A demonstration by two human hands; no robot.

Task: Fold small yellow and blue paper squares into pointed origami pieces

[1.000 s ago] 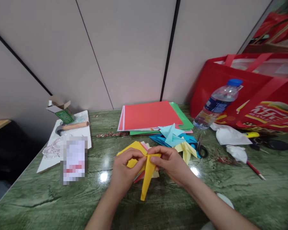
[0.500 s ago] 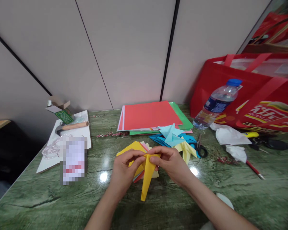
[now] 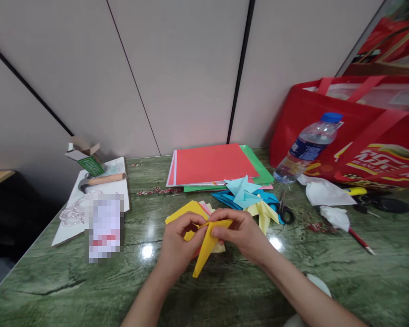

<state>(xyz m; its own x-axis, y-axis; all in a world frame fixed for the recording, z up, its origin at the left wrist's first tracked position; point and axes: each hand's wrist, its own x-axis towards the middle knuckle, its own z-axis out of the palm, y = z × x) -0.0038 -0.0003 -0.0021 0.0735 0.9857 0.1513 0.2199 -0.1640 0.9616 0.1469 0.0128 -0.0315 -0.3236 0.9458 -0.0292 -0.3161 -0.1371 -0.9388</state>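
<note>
Both my hands pinch a folded yellow paper piece [image 3: 206, 247] just above the green marble table [image 3: 71, 281]. My left hand [image 3: 177, 247] grips its upper left edge with closed fingers. My right hand [image 3: 243, 234] holds the top flap between thumb and fingers. The long pointed end of the paper slants down to the left. Under my hands lies a small pile of yellow and pink paper squares [image 3: 187, 212].
A stack of coloured sheets [image 3: 213, 165] lies behind, with blue folded paper shapes [image 3: 243, 193], a pale yellow folded shape [image 3: 264, 213] and scissors [image 3: 286, 212]. Right: water bottle [image 3: 308, 147], red bag [image 3: 357, 131], crumpled tissues [image 3: 327, 193], pencil [image 3: 363, 243]. Left: hammer [image 3: 100, 180], small box [image 3: 85, 159], beads [image 3: 71, 211].
The pointed end of the yellow paper has swung to the left and lifted a little. My right fingers have shifted along the top flap. Both hands stay in place.
</note>
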